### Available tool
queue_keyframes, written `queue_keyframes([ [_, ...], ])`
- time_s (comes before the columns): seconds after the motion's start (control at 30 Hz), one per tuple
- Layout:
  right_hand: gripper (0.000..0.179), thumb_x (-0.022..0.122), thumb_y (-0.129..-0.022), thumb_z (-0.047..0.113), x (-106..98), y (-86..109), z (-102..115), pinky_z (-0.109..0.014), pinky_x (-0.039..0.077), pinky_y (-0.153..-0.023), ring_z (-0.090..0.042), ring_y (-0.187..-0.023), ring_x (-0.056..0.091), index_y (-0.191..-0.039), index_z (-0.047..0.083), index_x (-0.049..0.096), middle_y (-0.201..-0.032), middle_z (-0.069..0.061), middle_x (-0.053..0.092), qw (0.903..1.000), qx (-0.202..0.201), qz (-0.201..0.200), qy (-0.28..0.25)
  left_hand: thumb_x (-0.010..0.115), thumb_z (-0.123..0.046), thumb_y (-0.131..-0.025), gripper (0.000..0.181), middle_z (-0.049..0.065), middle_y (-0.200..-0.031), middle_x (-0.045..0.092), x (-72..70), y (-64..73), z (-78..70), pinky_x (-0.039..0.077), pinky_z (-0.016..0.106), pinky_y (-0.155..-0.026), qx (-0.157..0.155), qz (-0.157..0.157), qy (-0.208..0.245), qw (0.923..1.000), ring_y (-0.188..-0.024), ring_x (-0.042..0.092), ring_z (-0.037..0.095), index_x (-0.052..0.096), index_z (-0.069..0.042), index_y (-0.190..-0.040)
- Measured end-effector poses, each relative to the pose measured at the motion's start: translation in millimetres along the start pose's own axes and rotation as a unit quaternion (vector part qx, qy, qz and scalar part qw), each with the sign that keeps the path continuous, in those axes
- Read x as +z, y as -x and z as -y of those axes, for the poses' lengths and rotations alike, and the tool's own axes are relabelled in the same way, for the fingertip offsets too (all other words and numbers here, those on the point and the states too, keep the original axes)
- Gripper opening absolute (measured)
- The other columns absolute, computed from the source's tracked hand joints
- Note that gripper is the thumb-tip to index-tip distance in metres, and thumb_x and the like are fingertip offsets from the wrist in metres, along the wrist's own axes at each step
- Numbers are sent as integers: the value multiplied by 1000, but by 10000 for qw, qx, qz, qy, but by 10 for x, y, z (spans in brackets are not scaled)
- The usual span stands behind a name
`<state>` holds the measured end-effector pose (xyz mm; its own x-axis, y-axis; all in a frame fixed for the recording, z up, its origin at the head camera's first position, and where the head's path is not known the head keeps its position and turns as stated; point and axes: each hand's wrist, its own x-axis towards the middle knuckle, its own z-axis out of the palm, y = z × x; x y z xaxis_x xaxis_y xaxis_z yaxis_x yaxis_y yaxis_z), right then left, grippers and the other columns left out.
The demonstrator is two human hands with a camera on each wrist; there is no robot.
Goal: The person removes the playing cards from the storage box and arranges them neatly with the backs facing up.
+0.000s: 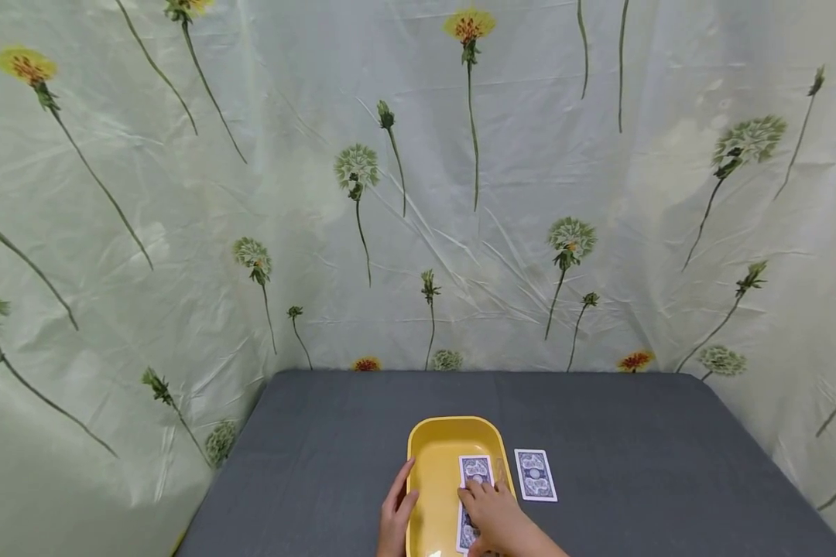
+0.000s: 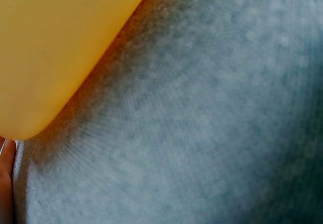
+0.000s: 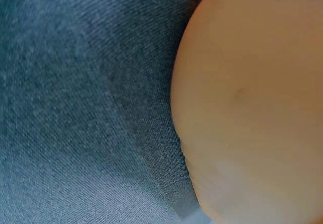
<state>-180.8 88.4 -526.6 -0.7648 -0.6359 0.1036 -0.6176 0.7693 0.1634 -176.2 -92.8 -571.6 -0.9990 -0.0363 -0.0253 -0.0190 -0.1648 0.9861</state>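
A yellow tray (image 1: 432, 441) with rounded corners sits near the front of the table in the head view. At its left rim my left hand (image 1: 394, 510) touches the side with thumb and finger spread. My right hand (image 1: 496, 514) reaches into the tray, fingers bent over the top end of a blue-backed playing card (image 1: 467, 532) and thumb near its bottom end. Just beyond those fingers, a second playing card (image 1: 475, 466) lies face down on the tray floor. The left wrist view has the tray wall (image 2: 55, 47) at close range; bare skin fills the right wrist view's right side.
Another face-down playing card (image 1: 536, 475) lies on the dark grey tabletop (image 1: 599, 433), right of the tray. A pale curtain (image 1: 418, 232) printed with dandelions hangs behind the table and along both sides.
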Motion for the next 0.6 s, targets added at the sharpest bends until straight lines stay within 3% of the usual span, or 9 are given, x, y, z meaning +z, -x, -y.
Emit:
queue_keyframes([
  [0.2,80,78,-46,57,-12,2,0,-32,37,-69,-15,-83,49,-112,17,56,-95,0,50,9998,-19,37,-171,45,-17,-94,50,24,-146,26,3,14,-12,42,16,-87,55,52,26,10000,-119,45,16,32,-3,-140],
  [0.33,76,82,-46,49,-41,19,5,-32,39,-62,-17,-80,45,-111,22,54,-96,-2,47,9976,-31,7,-694,45,-17,-94,50,23,-146,25,1,19,-6,43,16,-86,74,68,112,9999,-116,46,8,31,-3,-141],
  [0.47,65,84,-50,39,-60,35,11,-26,39,-54,-16,-80,41,-104,23,53,-99,-1,41,9899,-122,50,-1411,45,-16,-94,50,23,-147,25,1,15,-5,42,14,-85,100,30,84,9999,-117,45,7,32,-4,-141],
  [0.6,60,83,-54,39,-63,51,24,-23,42,-56,-17,-86,41,-101,18,52,-105,-3,40,9862,-133,107,-1644,46,-18,-94,50,23,-146,26,6,15,-11,42,14,-85,53,-5,-25,10000,-120,43,15,33,-5,-140],
])
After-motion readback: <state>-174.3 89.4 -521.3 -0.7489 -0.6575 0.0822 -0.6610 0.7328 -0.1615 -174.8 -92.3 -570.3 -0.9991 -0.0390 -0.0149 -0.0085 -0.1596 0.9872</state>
